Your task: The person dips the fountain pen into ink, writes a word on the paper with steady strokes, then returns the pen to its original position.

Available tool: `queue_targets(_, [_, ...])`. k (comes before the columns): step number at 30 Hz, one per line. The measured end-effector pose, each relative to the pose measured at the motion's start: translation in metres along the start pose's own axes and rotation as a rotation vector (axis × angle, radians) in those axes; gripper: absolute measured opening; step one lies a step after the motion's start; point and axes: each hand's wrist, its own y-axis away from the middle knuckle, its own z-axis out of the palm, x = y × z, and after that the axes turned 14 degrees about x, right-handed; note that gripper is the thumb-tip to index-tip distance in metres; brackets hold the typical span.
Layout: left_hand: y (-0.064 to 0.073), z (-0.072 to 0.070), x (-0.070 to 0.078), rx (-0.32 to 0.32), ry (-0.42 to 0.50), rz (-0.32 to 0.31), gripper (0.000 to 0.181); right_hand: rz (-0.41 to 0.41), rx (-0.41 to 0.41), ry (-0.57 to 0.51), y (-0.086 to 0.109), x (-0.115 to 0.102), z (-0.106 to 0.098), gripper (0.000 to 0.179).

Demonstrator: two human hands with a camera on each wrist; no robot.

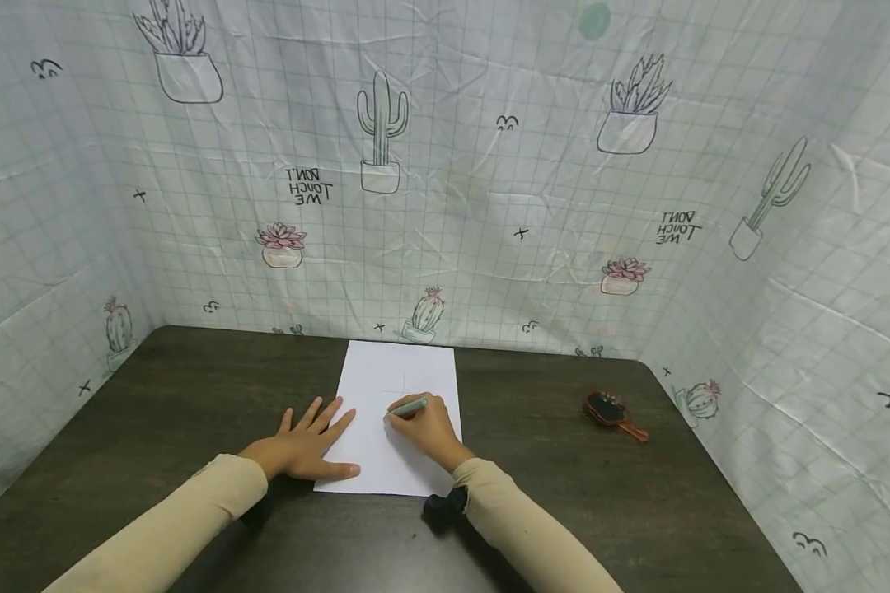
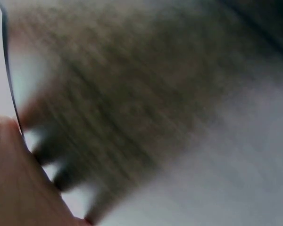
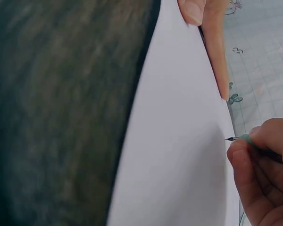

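A white sheet of paper lies on the dark wooden table, with thin crossing lines drawn on its upper middle. My right hand pinches a light green pen over the sheet's middle. In the right wrist view the pen's dark tip is at the paper, beyond the thumb and fingers of the right hand. My left hand rests with spread, straight fingers on the sheet's left edge, its thumb near the lower left corner. The left wrist view shows part of the left hand beside blurred tabletop.
A hairbrush with a dark pad and brown handle lies on the table to the right. A black object sits beneath the right wrist. Behind and at the sides hangs a white gridded curtain printed with cacti.
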Motion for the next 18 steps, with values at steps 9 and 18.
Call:
queue_targets(9, [-0.002, 0.003, -0.002, 0.007, -0.009, 0.004, 0.106, 0.109, 0.086, -0.17, -0.009, 0.004, -0.007, 0.006])
queue_targets(18, [-0.002, 0.005, -0.004, 0.02, -0.015, 0.015, 0.105, 0.216, 0.159, -0.115, -0.018, 0.018, -0.013, 0.008])
